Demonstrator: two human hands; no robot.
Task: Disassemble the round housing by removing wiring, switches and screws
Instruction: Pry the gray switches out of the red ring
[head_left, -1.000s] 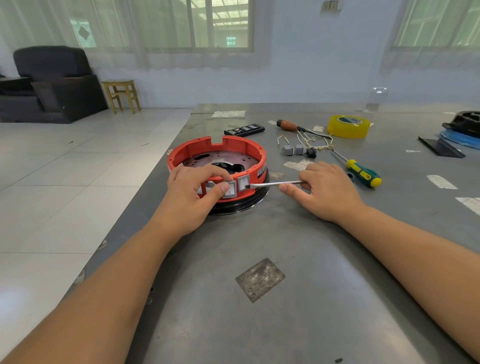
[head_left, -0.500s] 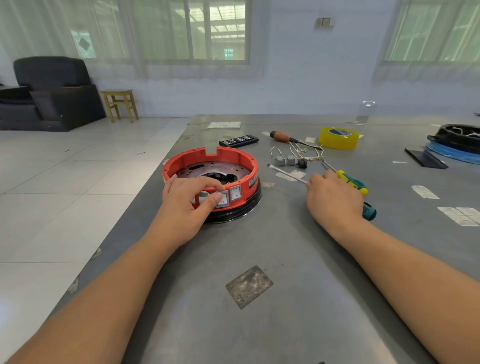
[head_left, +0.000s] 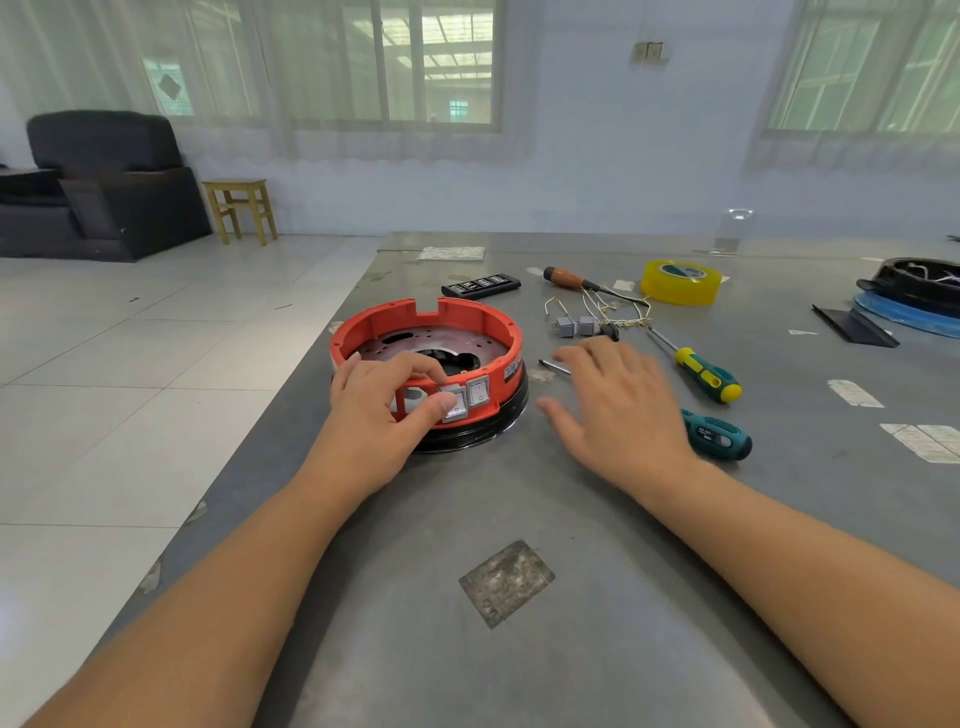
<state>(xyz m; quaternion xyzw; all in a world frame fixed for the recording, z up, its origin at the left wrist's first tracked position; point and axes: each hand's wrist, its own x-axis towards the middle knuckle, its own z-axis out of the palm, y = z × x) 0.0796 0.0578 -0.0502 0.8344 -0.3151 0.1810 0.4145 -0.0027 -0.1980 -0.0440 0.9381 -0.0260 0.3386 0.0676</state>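
While left hand pinches one of two switches, right hand hovers spread.

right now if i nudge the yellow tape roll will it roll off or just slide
The yellow tape roll lies flat on its side on the grey table, so it would probably slide rather than roll. Its hollow core suggests it is light, so likely easy to push.

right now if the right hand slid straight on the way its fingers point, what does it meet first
Most likely the loose switches and wiring, lying just beyond the fingers of the right hand. Depth is unclear, and the teal screwdriver's shaft lies partly under them.
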